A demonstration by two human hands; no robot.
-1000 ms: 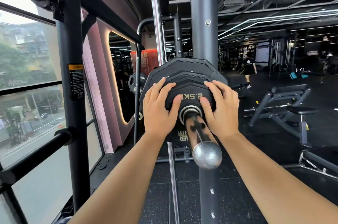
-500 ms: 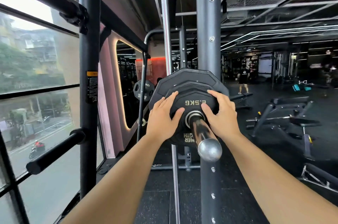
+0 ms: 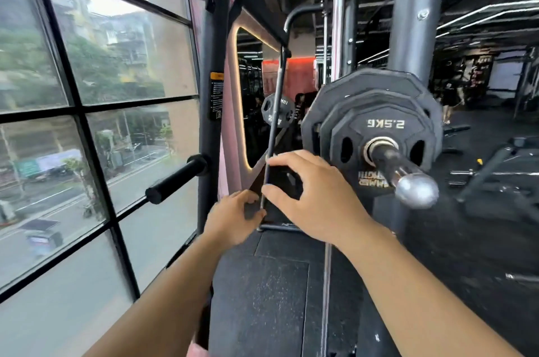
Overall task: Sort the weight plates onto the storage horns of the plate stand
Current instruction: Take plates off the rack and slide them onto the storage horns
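My bare forearms rise from 7 and 5 o'clock toward the middle of the view. My left hand [image 3: 233,218] lies just beside my right hand [image 3: 313,199], at its 8 o'clock, fingers loosely curled. My right hand is palm down, thumb and fingers spread in a loose C, gripping nothing.

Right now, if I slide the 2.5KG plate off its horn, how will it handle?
Probably rigid and dense: the 2.5KG plate looks solid and rubber-coated. Its grip slots should make holding easy. Its flat-sided rim probably keeps it from rolling.
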